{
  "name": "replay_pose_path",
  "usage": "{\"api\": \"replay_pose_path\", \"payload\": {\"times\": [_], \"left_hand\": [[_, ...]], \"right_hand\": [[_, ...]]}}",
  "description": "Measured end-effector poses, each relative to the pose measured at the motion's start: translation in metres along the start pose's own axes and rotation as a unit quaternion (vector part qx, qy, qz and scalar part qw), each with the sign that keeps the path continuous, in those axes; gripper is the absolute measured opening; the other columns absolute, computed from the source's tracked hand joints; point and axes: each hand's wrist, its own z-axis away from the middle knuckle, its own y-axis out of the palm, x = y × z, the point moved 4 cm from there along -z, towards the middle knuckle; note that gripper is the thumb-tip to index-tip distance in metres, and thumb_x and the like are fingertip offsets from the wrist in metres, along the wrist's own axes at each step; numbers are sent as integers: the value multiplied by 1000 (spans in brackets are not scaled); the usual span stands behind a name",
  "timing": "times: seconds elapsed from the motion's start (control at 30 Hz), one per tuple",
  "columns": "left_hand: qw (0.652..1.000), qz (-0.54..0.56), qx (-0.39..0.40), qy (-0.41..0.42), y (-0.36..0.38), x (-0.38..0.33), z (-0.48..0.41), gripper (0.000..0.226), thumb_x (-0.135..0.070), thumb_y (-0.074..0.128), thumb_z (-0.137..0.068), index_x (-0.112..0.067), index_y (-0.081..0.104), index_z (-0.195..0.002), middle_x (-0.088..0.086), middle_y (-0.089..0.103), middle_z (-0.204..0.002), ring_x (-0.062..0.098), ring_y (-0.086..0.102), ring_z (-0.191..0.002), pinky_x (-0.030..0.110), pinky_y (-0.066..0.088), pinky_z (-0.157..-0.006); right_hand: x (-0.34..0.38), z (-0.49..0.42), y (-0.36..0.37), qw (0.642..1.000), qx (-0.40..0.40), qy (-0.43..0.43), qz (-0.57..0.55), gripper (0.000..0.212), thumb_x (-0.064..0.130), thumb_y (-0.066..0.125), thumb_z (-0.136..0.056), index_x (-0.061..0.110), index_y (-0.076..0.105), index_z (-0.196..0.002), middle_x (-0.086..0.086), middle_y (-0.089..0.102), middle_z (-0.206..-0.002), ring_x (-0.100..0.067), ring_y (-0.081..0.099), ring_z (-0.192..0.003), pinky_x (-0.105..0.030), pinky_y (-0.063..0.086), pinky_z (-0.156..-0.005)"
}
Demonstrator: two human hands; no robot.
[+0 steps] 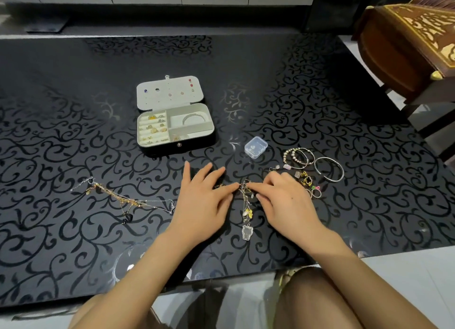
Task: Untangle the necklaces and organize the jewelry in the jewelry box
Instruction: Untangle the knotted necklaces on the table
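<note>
A knot of thin necklace chains [246, 200] lies between my hands on the black patterned table [73, 131], with a yellow flower charm and a clear bear-shaped pendant [247, 232] trailing toward me. My left hand [204, 203] pinches the knot's left side, its other fingers spread straight. On the knot's right side, my right hand [283, 200] pinches with curled fingers. The open jewelry box [173, 117] stands behind my hands, holding rings, ear studs and a silver bangle. More chains [123, 199] lie stretched out to the left.
A small clear plastic case [256, 147] sits right of the box. Beaded bracelets [298, 157], a silver bangle [330, 168], earrings and rings [309, 183] lie beyond my right hand. A carved wooden chest [406, 40] stands at the far right corner.
</note>
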Motion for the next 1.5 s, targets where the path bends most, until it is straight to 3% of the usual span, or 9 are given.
{"api": "replay_pose_path", "payload": {"times": [0.27, 0.4, 0.5, 0.67, 0.87, 1.0, 1.1, 1.37, 1.5], "left_hand": [[999, 22, -1, -43, -2, 16, -10, 42, -40, 36, -89, -28, 70, -111, 11, 62, -124, 38, 51, -122, 65, 18, -106], [990, 70, -63, -107, -22, 39, 2, 31, -28, 49, -87, -23, 70, -109, 10, 62, -122, 36, 53, -117, 62, 21, -106], [974, 115, -104, -165, -41, 65, 17, 26, -17, 57, -85, -21, 72, -106, 6, 64, -116, 31, 56, -108, 42, 37, -97], [967, 117, -103, -200, -58, 98, 49, 16, -13, 69, -82, -19, 74, -96, 0, 64, -92, 24, 57, -92, 26, 34, -78], [983, 110, -86, -116, -43, 76, 70, 20, -35, 58, -81, -21, 72, -82, -7, 57, -77, 20, 53, -75, 34, 40, -68], [989, 99, -80, -73, -29, 60, 65, 28, -44, 50, -84, -26, 72, -86, -10, 62, -90, 17, 53, -85, 33, 35, -76], [995, 60, -57, -60, -23, 55, 57, 31, -48, 48, -85, -29, 71, -94, -10, 64, -101, 16, 55, -94, 32, 29, -84], [990, -23, -39, -132, -30, 87, 51, 40, -40, 41, -84, -20, 70, -103, 0, 65, -109, 27, 60, -102, 52, 34, -101], [996, -28, -61, -53, -33, 69, 50, 34, -29, 47, -82, -27, 71, -106, 6, 63, -111, 29, 56, -105, 54, 29, -105]], "right_hand": [[-12, 2, 1, 999, 10, 35, 39, 44, -1, 69, -74, 19, 67, -113, -1, 51, -75, -23, 49, -64, -33, 45, -52], [8, -4, -6, 999, -16, 29, 24, 36, 1, 68, -75, 13, 68, -110, -2, 55, -77, -27, 53, -68, -37, 49, -59], [39, -13, -12, 999, -28, -4, -28, 22, 10, 66, -80, 15, 70, -101, -1, 60, -80, -26, 56, -74, -34, 48, -64], [95, -19, 11, 997, 23, -31, -62, 1, 19, 71, -75, 19, 70, -75, 1, 61, -72, -25, 57, -71, -33, 48, -60], [92, -17, 28, 999, -1, 39, -26, 21, 18, 84, -62, 20, 63, -64, 5, 56, -61, -22, 54, -60, -29, 44, -51], [83, -31, 23, 999, -19, 36, -20, 7, 20, 72, -79, 18, 68, -85, 2, 62, -77, -26, 57, -80, -33, 45, -69], [73, -44, 25, 998, 54, 26, 1, 18, 33, 59, -88, 24, 65, -103, 5, 61, -98, -20, 50, -99, -31, 39, -83], [56, -66, 29, 995, 96, 9, -3, 18, 28, 58, -90, 26, 62, -108, 7, 58, -103, -17, 48, -105, -28, 39, -86], [54, -64, 26, 995, 91, -19, -37, 12, 28, 60, -88, 28, 64, -99, 13, 52, -90, -11, 45, -94, -21, 29, -77]]}}
